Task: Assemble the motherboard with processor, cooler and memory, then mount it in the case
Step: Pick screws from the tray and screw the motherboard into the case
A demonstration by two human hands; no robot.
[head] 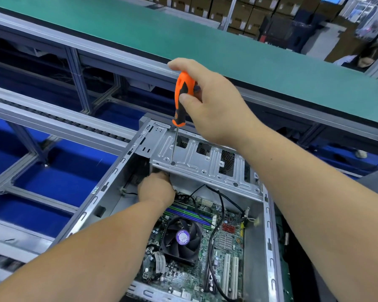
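Note:
The open grey computer case (109,192) lies on its side in front of me. Inside it sits the green motherboard (227,247) with a black cooler fan (180,238) and memory sticks (188,214) in their slots. My right hand (214,105) grips an orange and black screwdriver (181,94) held upright, its tip on a hole in the silver drive bracket (205,164). My left hand (156,188) reaches under that bracket's near edge; its fingers are hidden there.
A green conveyor surface (183,40) runs across the back behind aluminium rails (52,125). Blue floor shows below the frame at left. Black cables (218,214) cross the board. A person sits at far right beyond the conveyor.

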